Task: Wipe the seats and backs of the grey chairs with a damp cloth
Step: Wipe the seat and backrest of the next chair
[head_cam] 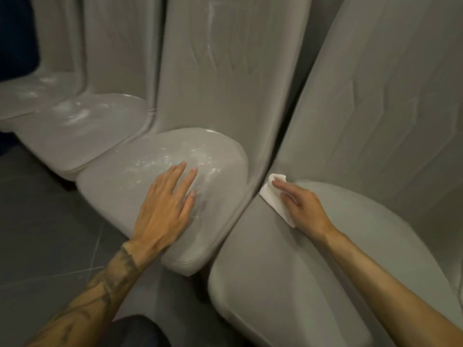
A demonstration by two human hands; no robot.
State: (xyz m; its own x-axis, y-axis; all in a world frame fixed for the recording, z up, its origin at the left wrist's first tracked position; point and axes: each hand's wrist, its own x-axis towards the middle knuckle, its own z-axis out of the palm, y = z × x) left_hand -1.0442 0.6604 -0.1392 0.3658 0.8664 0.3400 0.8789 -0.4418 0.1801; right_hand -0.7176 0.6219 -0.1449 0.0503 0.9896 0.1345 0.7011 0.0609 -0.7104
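Note:
A row of grey moulded chairs runs from far left to near right. My left hand (166, 204) lies flat, fingers straight, on the wet-looking seat of the middle chair (120, 186). My right hand (299, 206) presses a folded white cloth (269, 195) with flat fingers onto the back left corner of the nearest chair's seat (280, 266), close to the gap between the two chairs. That chair's back (370, 96) rises behind the cloth. The cloth's right part is hidden under my palm.
Two more grey chairs (75, 131) stand further left, their seats shiny with wet streaks. Dark grey floor tiles (37, 234) lie in front of the row. My dark-clad knee (135, 331) shows at the bottom edge.

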